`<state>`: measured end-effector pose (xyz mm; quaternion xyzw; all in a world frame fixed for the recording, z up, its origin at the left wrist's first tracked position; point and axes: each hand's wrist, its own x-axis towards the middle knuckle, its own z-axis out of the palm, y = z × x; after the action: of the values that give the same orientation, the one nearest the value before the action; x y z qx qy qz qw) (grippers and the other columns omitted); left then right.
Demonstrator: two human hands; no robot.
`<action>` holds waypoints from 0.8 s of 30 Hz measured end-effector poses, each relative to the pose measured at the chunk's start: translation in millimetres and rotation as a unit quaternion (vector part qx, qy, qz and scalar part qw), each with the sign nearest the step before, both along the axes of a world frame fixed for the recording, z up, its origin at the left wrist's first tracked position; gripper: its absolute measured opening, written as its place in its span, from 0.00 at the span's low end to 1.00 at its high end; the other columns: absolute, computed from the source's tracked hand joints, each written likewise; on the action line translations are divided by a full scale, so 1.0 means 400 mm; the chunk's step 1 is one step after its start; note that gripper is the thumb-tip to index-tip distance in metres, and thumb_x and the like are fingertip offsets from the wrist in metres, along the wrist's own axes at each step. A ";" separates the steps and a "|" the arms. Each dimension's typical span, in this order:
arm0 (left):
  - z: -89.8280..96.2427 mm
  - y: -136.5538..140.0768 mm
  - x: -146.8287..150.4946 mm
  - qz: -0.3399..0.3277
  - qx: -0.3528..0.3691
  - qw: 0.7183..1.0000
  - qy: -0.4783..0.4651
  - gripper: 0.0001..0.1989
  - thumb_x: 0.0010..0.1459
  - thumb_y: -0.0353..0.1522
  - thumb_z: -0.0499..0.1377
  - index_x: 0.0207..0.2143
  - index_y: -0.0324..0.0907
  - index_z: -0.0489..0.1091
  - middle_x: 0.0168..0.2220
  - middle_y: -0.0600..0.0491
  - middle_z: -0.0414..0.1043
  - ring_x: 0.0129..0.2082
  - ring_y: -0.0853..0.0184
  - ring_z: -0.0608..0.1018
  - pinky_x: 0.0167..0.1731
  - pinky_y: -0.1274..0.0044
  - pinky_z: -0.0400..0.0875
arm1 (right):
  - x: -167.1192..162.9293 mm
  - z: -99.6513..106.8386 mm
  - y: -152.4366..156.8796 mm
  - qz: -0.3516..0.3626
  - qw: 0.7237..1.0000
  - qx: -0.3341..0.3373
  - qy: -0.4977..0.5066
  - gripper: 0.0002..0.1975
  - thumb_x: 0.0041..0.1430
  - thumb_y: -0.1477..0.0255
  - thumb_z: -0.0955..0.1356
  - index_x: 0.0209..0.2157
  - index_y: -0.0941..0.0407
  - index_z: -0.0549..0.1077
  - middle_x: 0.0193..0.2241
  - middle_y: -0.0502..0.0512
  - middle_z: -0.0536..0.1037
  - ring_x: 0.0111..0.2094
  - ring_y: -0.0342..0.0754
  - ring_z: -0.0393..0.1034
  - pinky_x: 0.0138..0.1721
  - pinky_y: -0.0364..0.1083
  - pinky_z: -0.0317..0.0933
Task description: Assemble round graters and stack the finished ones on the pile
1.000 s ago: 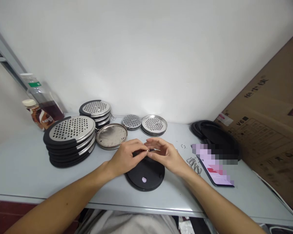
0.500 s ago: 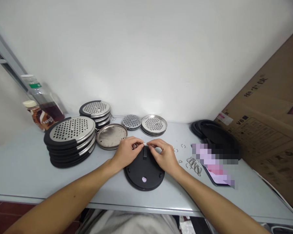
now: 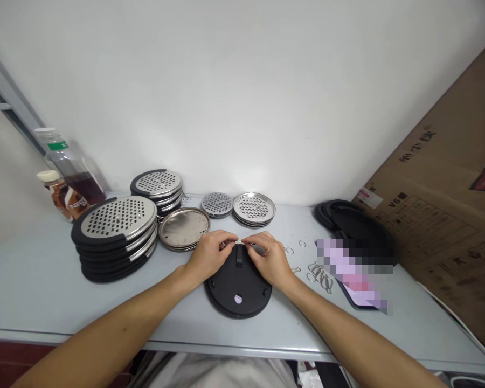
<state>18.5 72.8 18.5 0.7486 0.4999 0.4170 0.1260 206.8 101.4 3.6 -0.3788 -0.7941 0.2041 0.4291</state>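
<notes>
A round black plastic disc (image 3: 237,285) lies flat on the table in front of me, with a small raised tab (image 3: 239,256) near its far edge and a round hole near its close edge. My left hand (image 3: 213,254) pinches a small, shiny piece of metal wire (image 3: 238,242) just beyond that tab. From the other side my right hand (image 3: 270,258) has thumb and forefinger closed on the same piece. The fingers cover much of it, so its full shape is hidden. Both hands rest over the disc's far rim.
Stacked round graters (image 3: 117,221) stand left, with more graters (image 3: 159,183) behind. Metal plates (image 3: 185,227) and perforated discs (image 3: 217,205) lie farther back. Loose rings (image 3: 302,244), wire clips (image 3: 321,277), a phone (image 3: 359,302), black discs (image 3: 364,223) and a cardboard box (image 3: 440,215) are right; bottles (image 3: 84,183) stand far left.
The camera view has shifted slightly. Both hands keep their pinch on the wire piece at the disc's far edge, with no clear movement.
</notes>
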 end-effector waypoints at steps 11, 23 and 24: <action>-0.004 -0.001 -0.001 0.008 0.019 0.999 0.048 0.10 0.57 0.23 0.58 0.38 0.43 0.77 0.36 0.52 0.80 0.38 0.63 0.79 0.42 0.71 0.72 | -0.004 -0.003 0.004 0.009 1.000 -0.001 -0.008 0.16 0.54 0.82 0.66 0.36 0.50 0.81 0.34 0.53 0.80 0.38 0.52 0.72 0.42 0.52 0.66; 0.029 -0.060 0.019 -0.004 -0.003 0.985 0.172 0.15 0.61 0.28 0.58 0.51 0.40 0.71 0.41 0.45 0.77 0.45 0.56 0.75 0.47 0.65 0.71 | -0.008 -0.011 -0.001 0.006 1.000 0.011 -0.018 0.16 0.53 0.83 0.66 0.36 0.52 0.81 0.33 0.55 0.78 0.37 0.51 0.70 0.42 0.50 0.66; 0.030 -0.065 0.024 -0.002 -0.005 0.984 0.178 0.15 0.61 0.29 0.59 0.51 0.40 0.71 0.42 0.45 0.76 0.45 0.56 0.74 0.47 0.64 0.71 | -0.008 -0.011 -0.001 0.006 1.000 0.011 -0.018 0.16 0.53 0.83 0.66 0.35 0.52 0.81 0.33 0.55 0.78 0.37 0.51 0.70 0.42 0.50 0.66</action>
<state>28.0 46.9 30.5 0.8110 0.5151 0.2745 0.0397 203.6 101.0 -0.8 -0.3729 -0.8064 0.1914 0.4171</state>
